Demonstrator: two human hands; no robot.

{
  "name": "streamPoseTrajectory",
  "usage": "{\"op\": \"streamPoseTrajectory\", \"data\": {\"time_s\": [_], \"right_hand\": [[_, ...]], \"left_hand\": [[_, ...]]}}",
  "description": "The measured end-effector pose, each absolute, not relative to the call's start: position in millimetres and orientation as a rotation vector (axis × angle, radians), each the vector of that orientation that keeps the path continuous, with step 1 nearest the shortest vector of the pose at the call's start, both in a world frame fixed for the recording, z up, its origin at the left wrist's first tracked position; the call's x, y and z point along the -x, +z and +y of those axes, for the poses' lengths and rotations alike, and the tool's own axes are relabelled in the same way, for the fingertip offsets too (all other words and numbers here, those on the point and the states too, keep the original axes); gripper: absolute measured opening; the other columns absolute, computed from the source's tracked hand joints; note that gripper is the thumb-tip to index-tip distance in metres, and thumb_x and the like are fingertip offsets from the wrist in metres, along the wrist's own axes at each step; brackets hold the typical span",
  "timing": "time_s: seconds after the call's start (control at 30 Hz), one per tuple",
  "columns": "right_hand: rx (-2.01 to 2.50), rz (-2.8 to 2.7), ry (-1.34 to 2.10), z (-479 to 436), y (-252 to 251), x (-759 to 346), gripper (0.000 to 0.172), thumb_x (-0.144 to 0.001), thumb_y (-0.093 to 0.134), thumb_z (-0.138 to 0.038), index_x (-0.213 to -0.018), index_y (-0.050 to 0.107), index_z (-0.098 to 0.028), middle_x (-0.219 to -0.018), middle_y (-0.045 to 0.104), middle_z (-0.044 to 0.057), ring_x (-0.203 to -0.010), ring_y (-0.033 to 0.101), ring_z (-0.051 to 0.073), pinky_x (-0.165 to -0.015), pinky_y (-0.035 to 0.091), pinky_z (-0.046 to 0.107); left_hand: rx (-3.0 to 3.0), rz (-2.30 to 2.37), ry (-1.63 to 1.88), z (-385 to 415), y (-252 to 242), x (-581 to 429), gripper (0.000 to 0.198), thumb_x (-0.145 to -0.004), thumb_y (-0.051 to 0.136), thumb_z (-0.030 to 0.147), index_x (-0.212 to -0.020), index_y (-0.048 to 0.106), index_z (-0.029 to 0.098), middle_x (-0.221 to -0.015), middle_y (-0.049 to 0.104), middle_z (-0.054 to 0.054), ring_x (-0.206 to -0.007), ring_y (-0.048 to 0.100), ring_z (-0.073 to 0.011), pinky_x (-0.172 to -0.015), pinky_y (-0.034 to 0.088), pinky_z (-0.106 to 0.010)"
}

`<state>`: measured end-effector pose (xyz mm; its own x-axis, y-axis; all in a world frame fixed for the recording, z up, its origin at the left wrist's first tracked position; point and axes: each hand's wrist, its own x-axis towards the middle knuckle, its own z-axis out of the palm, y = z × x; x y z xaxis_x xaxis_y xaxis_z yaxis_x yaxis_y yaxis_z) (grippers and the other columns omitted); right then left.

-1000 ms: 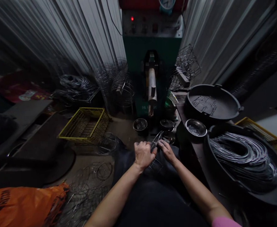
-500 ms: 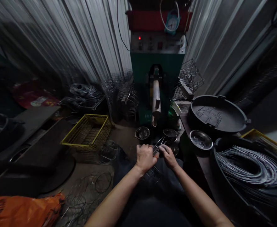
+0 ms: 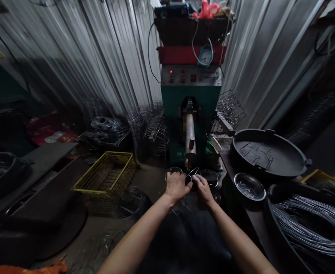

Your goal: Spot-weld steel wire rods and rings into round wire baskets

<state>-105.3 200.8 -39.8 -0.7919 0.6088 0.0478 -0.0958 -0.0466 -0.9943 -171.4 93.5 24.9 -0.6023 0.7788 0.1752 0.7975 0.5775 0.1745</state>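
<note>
In front of the green machine [image 3: 170, 99], both hands are close together around a small wire frame [image 3: 192, 173]. My left hand [image 3: 177, 186] has its fingers curled on the frame's left side. My right hand [image 3: 202, 187] pinches the right side of the same frame between thumb and fingers. Just above and beyond the frame is the lower tip of the machine's metal arm [image 3: 190, 131]. Thin wires also show under my left hand. Part of a small round bowl [image 3: 173, 170] is hidden behind my left hand.
A yellow wire basket [image 3: 106, 173] stands at the left. On the right are a wide black pan [image 3: 287, 154] with wire pieces, a metal bowl [image 3: 250, 186] of short pieces, and a black tub holding a wire coil [image 3: 313, 224]. Wire rings [image 3: 157, 135] hang left of the machine.
The view has tilted upward, so the machine and surroundings sit lower in the picture. Both hands still hold the wire frame, now nearer the machine arm's tip.
</note>
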Motion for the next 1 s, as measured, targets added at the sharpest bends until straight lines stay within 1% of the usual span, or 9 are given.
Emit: {"op": "streamPoseTrajectory", "data": {"time_s": [0.13, 0.33, 0.5, 0.6, 0.67, 0.73, 0.8, 0.87, 1.0], "right_hand": [[0.57, -1.729, 1.844, 206.8, -36.2, 114.6, 0.031, -0.068, 0.054, -0.047, -0.064, 0.048, -0.017, -0.06, 0.042, -0.002, -0.057, 0.037, 0.01, -0.05, 0.031, 0.021], [0.587, -1.619, 1.951, 212.9, -36.8, 122.1, 0.032, -0.065, 0.057, -0.047, -0.062, 0.046, -0.017, -0.056, 0.038, -0.004, -0.05, 0.033, 0.008, -0.045, 0.028, 0.02], [0.567, -1.59, 1.971, 212.8, -37.3, 125.6, 0.031, -0.064, 0.059, -0.046, -0.06, 0.047, -0.017, -0.053, 0.04, -0.005, -0.048, 0.034, 0.008, -0.045, 0.028, 0.021], [0.585, -1.538, 2.034, 212.9, -38.5, 129.4, 0.032, -0.064, 0.058, -0.047, -0.06, 0.047, -0.018, -0.049, 0.039, -0.006, -0.044, 0.033, 0.008, -0.043, 0.027, 0.021], [0.6, -1.551, 2.021, 214.0, -38.4, 127.6, 0.033, -0.065, 0.057, -0.049, -0.06, 0.048, -0.018, -0.048, 0.041, -0.005, -0.044, 0.035, 0.008, -0.043, 0.029, 0.021], [0.587, -1.64, 1.964, 214.2, -37.4, 118.1, 0.033, -0.067, 0.055, -0.05, -0.065, 0.052, -0.018, -0.055, 0.048, -0.003, -0.051, 0.042, 0.01, -0.048, 0.034, 0.022], [0.543, -1.786, 1.947, 210.9, -37.3, 101.0, 0.031, -0.071, 0.053, -0.05, -0.075, 0.056, -0.019, -0.065, 0.054, -0.001, -0.063, 0.05, 0.013, -0.057, 0.039, 0.023], [0.464, -1.971, 2.001, 203.4, -39.8, 80.8, 0.03, -0.072, 0.052, -0.049, -0.085, 0.058, -0.022, -0.072, 0.058, 0.0, -0.071, 0.053, 0.015, -0.064, 0.041, 0.025], [0.323, -2.198, 1.997, 185.0, -49.9, 54.9, 0.028, -0.074, 0.052, -0.046, -0.086, 0.059, -0.022, -0.07, 0.056, 0.0, -0.067, 0.052, 0.014, -0.063, 0.041, 0.026]], "left_hand": [[1.376, -2.724, -0.37, 102.3, 30.1, 179.8, 0.033, -0.074, 0.047, 0.043, -0.086, 0.062, 0.016, -0.086, 0.065, -0.011, -0.086, 0.056, -0.026, -0.076, 0.031, -0.039], [1.417, -2.748, -0.283, 113.2, 36.9, 188.7, 0.037, -0.073, 0.045, 0.045, -0.081, 0.063, 0.014, -0.085, 0.065, -0.013, -0.085, 0.057, -0.0268, -0.075, 0.033, -0.039], [1.413, -2.761, -0.32, 116.1, 38.0, 190.5, 0.035, -0.073, 0.045, 0.043, -0.082, 0.064, 0.015, -0.083, 0.066, -0.013, -0.082, 0.059, -0.0269, -0.073, 0.034, -0.039], [1.4, -2.812, -0.317, 117.2, 38.5, 190.8, 0.036, -0.073, 0.044, 0.045, -0.081, 0.065, 0.017, -0.082, 0.067, -0.012, -0.081, 0.06, -0.0267, -0.072, 0.035, -0.038], [1.386, -2.843, -0.306, 118.2, 38.6, 191.0, 0.036, -0.072, 0.045, 0.045, -0.082, 0.065, 0.016, -0.082, 0.067, -0.012, -0.082, 0.06, -0.0267, -0.073, 0.035, -0.037], [1.365, -2.856, -0.296, 118.9, 38.2, 190.6, 0.035, -0.072, 0.046, 0.043, -0.084, 0.065, 0.016, -0.083, 0.067, -0.013, -0.083, 0.059, -0.0267, -0.074, 0.035, -0.037], [1.344, -2.858, -0.284, 118.8, 37.8, 189.0, 0.035, -0.072, 0.046, 0.042, -0.084, 0.065, 0.015, -0.085, 0.066, -0.013, -0.085, 0.059, -0.0265, -0.075, 0.035, -0.038], [1.327, -2.84, -0.278, 117.8, 37.7, 186.5, 0.034, -0.072, 0.046, 0.041, -0.083, 0.065, 0.014, -0.086, 0.066, -0.014, -0.086, 0.058, -0.0263, -0.076, 0.034, -0.038], [1.308, -2.778, -0.274, 114.6, 37.9, 182.9, 0.033, -0.072, 0.045, 0.039, -0.08, 0.065, 0.014, -0.085, 0.066, -0.014, -0.084, 0.058, -0.0264, -0.075, 0.033, -0.038]]}}
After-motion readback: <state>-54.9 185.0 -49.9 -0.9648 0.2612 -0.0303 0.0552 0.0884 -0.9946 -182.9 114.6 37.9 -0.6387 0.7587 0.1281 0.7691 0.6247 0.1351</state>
